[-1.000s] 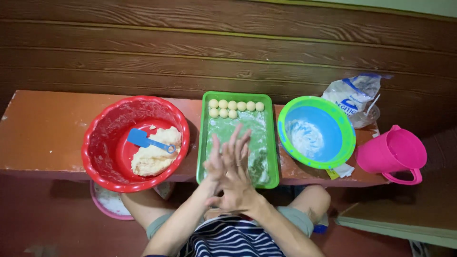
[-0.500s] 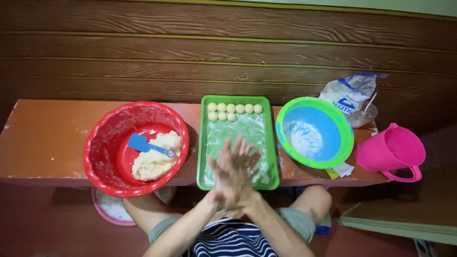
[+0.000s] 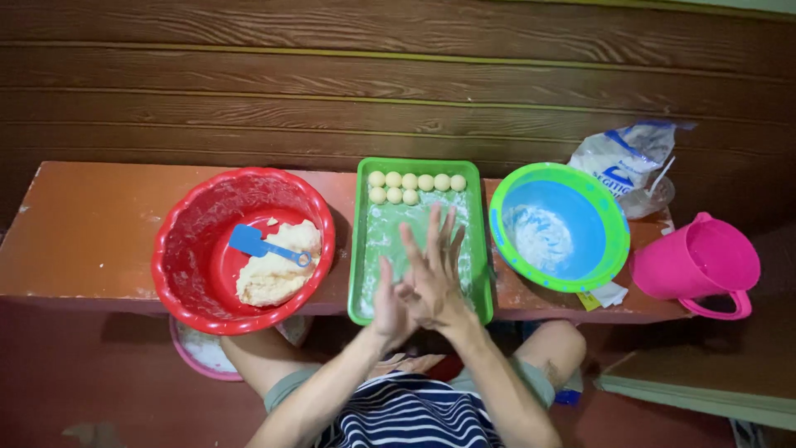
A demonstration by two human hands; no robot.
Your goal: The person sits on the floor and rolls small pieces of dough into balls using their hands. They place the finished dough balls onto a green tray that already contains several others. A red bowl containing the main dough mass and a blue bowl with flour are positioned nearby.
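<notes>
My left hand (image 3: 386, 305) and my right hand (image 3: 433, 278) are pressed palm to palm over the near end of a green tray (image 3: 358, 241). The fingers are spread and point away from me. Whatever lies between the palms is hidden. Two rows of small pale dough balls (image 3: 414, 182) sit at the tray's far end, and its floor is dusted white. Left of the tray, a red basin (image 3: 166, 249) holds a lump of dough (image 3: 269, 278) with a blue spatula (image 3: 249, 242) resting on it.
Everything stands on an orange-brown bench (image 3: 83, 224) against a dark wooden wall. Right of the tray is a blue bowl with a green rim (image 3: 609, 224) holding some flour. A flour bag (image 3: 622, 153) lies behind it, and a pink jug (image 3: 705, 261) stands at the far right. A pink-rimmed dish (image 3: 195, 353) lies below the bench.
Both hands stay pressed together over the tray. The palms have slid against each other, and the right hand's fingers now reach further up the tray.
</notes>
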